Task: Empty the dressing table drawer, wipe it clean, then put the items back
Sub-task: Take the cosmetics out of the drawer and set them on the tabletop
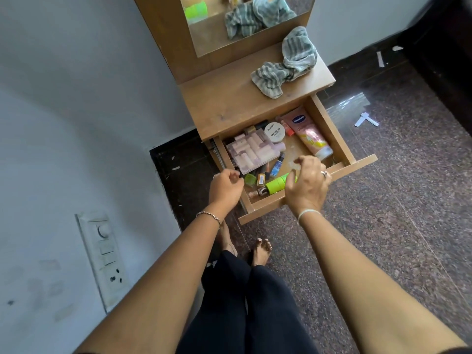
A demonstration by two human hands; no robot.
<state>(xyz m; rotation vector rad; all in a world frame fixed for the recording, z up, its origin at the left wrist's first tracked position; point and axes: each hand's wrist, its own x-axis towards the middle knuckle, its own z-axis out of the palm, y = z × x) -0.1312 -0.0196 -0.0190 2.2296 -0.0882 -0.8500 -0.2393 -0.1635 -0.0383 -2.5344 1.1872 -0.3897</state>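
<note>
Your left hand (226, 185) hovers half-curled and holding nothing at the open drawer's (339, 139) left edge, your right hand's (307, 185) fingers (302, 162) loosely bent and empty over the green bottle (277, 184) among cosmetics, the striped cloth (286, 63) lying on the worktop (229, 103).

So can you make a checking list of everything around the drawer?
Surface: wooden dressing table top, bare except for a striped cloth.
Job's things: drawer pulled open and still full: pink tube, clear case, white nail polish jar, green bottle, small bottles.
Clutter: paper scraps on the floor.
Hands: left hand and right hand over the drawer's front, holding nothing.
Cables: nothing seen.
Surroundings: mirror, wall switchboard, speckled floor.
</note>
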